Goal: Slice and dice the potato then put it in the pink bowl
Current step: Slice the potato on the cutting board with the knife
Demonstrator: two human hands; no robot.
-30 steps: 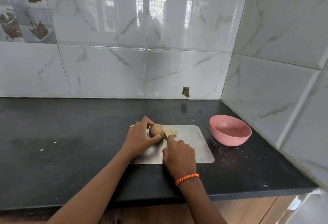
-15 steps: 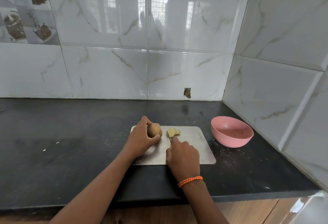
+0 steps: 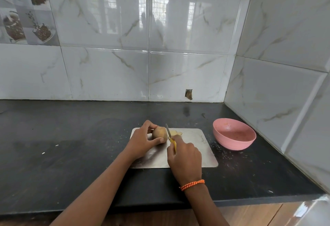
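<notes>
Slicing a brown, oval, unpeeled potato [image 3: 159,133] on a silvery metal cutting board [image 3: 194,147]

The left hand [image 3: 142,143] grips the potato to steady it; the right hand [image 3: 185,157] grasps a yellow-handled knife [image 3: 170,137], blade set at the cut end. Pale cut slices [image 3: 175,133] lie just beyond; the round pink plastic bowl [image 3: 234,136] waits to the right on the black stone counter [image 3: 71,145], its path unobstructed

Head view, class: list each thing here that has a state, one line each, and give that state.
potato: partly sliced, lying on the cutting board, gripped by the left hand
potato slices: cut, lying on the board
knife: held, blade raised beside the potato
cutting board: flat on the counter
pink bowl: upright, no potato inside
left hand: gripping
right hand: gripping the knife
</notes>
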